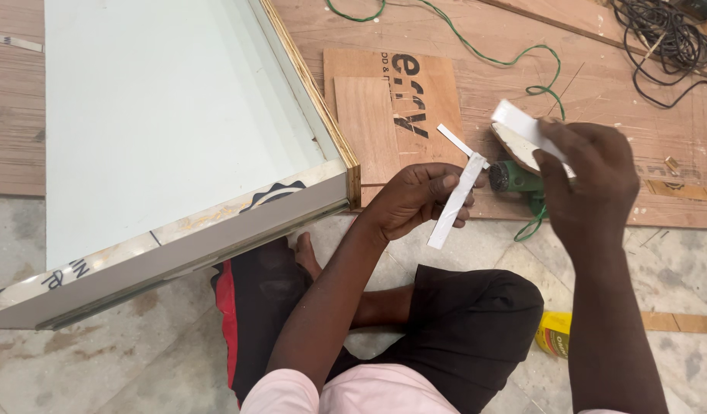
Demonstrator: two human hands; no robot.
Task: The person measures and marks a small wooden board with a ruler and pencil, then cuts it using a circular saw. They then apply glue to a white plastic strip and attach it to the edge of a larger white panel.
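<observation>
Hands are both grasping: left hand (418, 201) is pinching a white strip (454, 201) slanting down-left, right hand (587, 180) is clutching a white roll (519, 132) just up-right of that strip.

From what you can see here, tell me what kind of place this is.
Probably a carpentry or furniture-fitting work spot on a tiled floor. Plywood sheets lie about, a white laminated panel with a raw ply edge sits alongside, and the left hand holds a white edging strip.
</observation>
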